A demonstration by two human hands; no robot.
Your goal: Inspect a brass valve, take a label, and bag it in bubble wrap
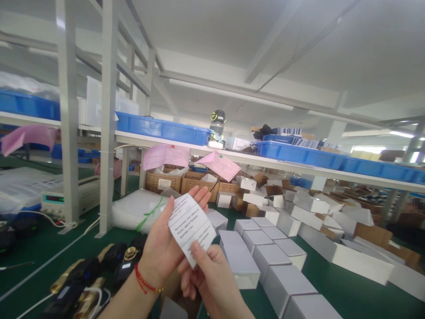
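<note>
A white printed label sheet (191,227) lies across the palm of my left hand (166,239), whose fingers stretch out behind it and whose thumb rests along its left edge. My right hand (212,274) pinches the lower end of the sheet between thumb and fingers. Lines of part number, PO number and quantity are printed on it. Closed white boxes (270,257) stand in rows right of my hands. Below and to the left lie brass-and-black valve-like units (83,274) with white cables.
Open white cartons (361,261) pile up at the right. Brown boxes (162,182) stand under a shelf holding blue bins (162,128). Pink papers (217,165) hang from its edge. A metal post (108,110) and an instrument with a display (55,201) are at the left.
</note>
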